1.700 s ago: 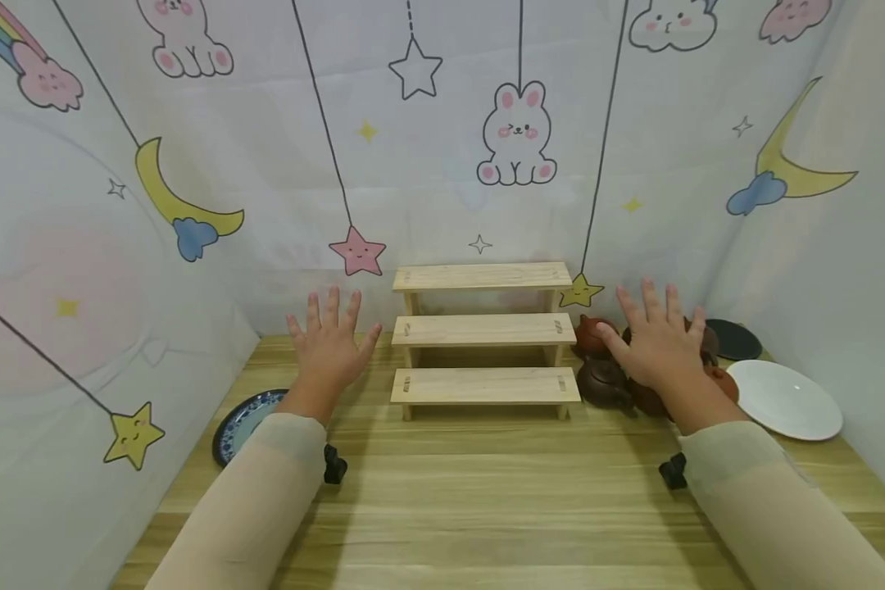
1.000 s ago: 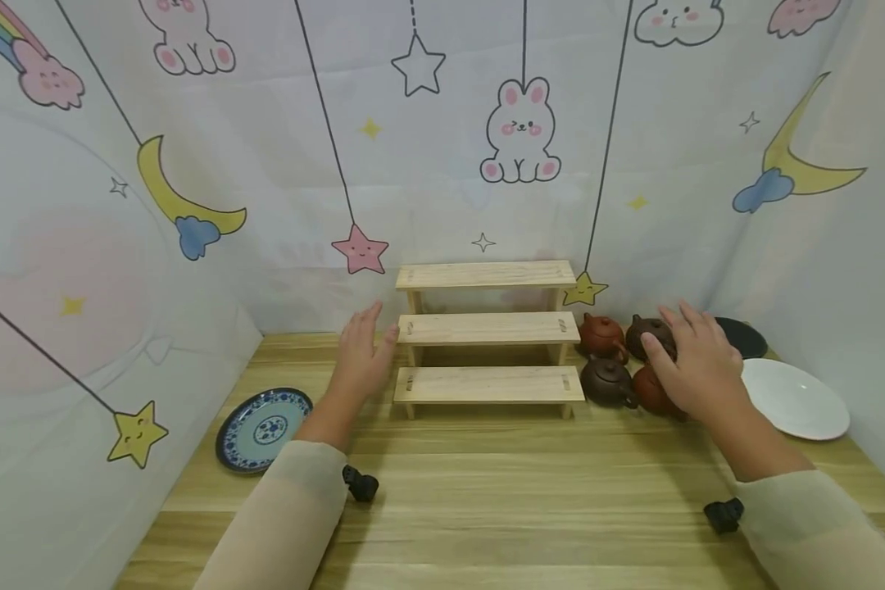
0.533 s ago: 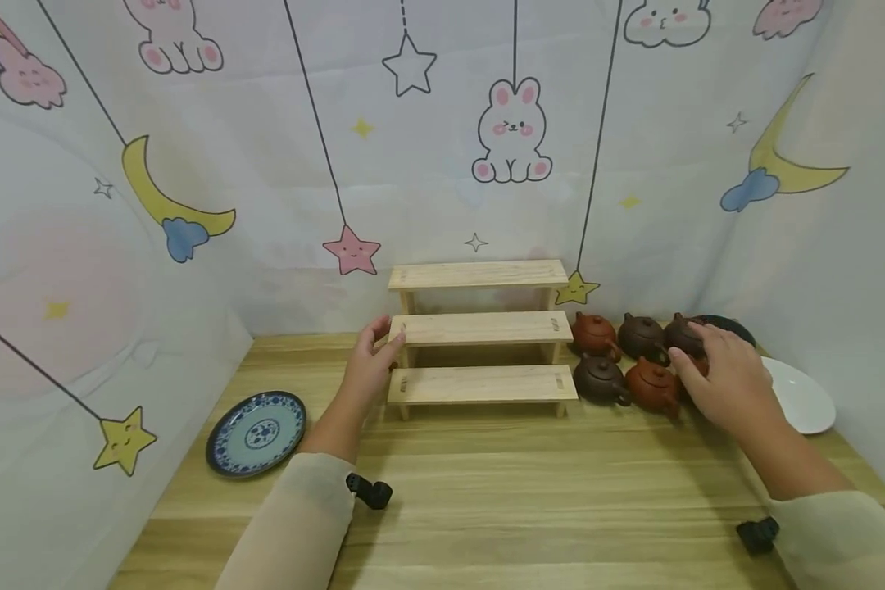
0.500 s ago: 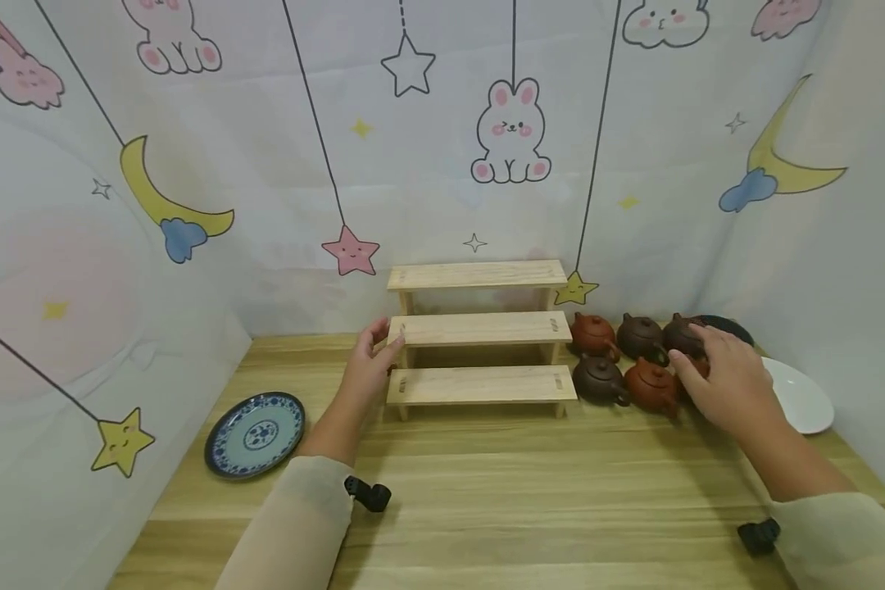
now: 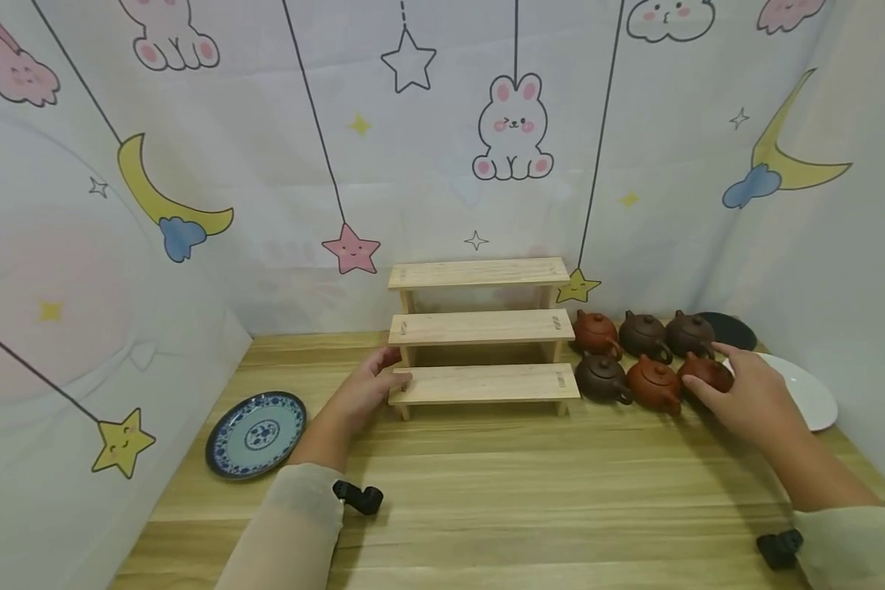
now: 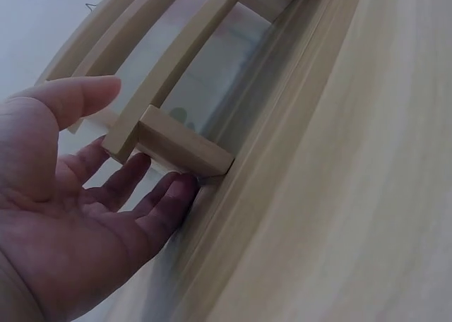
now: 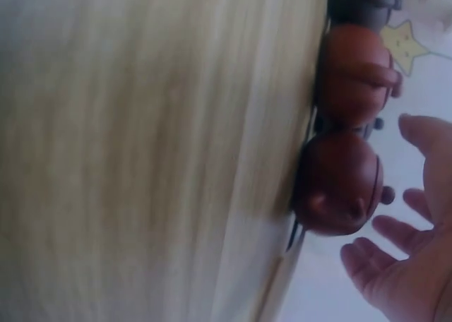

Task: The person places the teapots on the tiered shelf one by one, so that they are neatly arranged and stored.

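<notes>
A three-tier wooden display stand (image 5: 487, 383) stands against the back cloth. My left hand (image 5: 361, 393) is at the left end of its lowest tier. In the left wrist view its thumb hovers above the tier's end, and the loosely bent fingers (image 6: 173, 198) lie right by the leg (image 6: 183, 142). To the right of the stand, several clay teapots form two rows, some orange-red, some dark brown. My right hand (image 5: 763, 401) reaches around the front-right reddish-brown teapot (image 5: 705, 374). The right wrist view shows its fingers (image 7: 395, 234) spread, apart from that teapot.
A blue-patterned plate (image 5: 256, 434) lies at the left of the wooden table (image 5: 487, 508). On the right are a white plate (image 5: 807, 393), partly behind my right hand, and a dark round plate (image 5: 730, 329) behind the teapots. Printed cloth (image 5: 442, 188) encloses the back and sides.
Both hands, earlier held up with fingers spread, have come down. My left hand moved right to the stand, then from the middle tier to the lowest; my right hand moved right and lower at the front-right teapot.
</notes>
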Tool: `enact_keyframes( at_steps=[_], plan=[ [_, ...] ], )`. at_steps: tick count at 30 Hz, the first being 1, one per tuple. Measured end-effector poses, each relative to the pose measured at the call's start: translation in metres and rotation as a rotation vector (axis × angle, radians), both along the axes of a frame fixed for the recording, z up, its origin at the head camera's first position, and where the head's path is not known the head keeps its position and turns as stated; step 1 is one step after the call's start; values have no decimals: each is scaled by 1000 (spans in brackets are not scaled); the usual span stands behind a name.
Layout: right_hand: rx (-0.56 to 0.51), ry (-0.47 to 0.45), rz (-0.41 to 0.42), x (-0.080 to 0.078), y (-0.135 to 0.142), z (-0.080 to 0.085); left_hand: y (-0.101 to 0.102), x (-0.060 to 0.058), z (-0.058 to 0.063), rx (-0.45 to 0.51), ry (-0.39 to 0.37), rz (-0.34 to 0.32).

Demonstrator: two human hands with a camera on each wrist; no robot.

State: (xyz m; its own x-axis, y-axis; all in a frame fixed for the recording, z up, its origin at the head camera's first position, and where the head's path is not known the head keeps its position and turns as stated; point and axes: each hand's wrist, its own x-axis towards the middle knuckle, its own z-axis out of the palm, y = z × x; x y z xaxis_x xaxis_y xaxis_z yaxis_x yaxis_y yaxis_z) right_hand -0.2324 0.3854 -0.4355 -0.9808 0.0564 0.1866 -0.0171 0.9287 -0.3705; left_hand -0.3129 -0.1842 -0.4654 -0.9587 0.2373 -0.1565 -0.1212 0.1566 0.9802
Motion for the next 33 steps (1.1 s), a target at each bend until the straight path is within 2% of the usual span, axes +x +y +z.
enact_keyframes(
  at_steps=[11, 21, 27, 33],
  plan=[
    [-46, -138, 11, -2, 16, -2, -10, 2, -6, 28, -21, -98],
    [-68, -232, 11, -9, 24, -3, -12, 4, -3, 27, -50, -107],
    [-67, -236, 14, -10, 24, -3, -13, 3, -4, 9, -72, -87],
    [-129, -181, -11, -6, 15, 15, -13, 3, -4, 1, -77, -83]
  ],
)
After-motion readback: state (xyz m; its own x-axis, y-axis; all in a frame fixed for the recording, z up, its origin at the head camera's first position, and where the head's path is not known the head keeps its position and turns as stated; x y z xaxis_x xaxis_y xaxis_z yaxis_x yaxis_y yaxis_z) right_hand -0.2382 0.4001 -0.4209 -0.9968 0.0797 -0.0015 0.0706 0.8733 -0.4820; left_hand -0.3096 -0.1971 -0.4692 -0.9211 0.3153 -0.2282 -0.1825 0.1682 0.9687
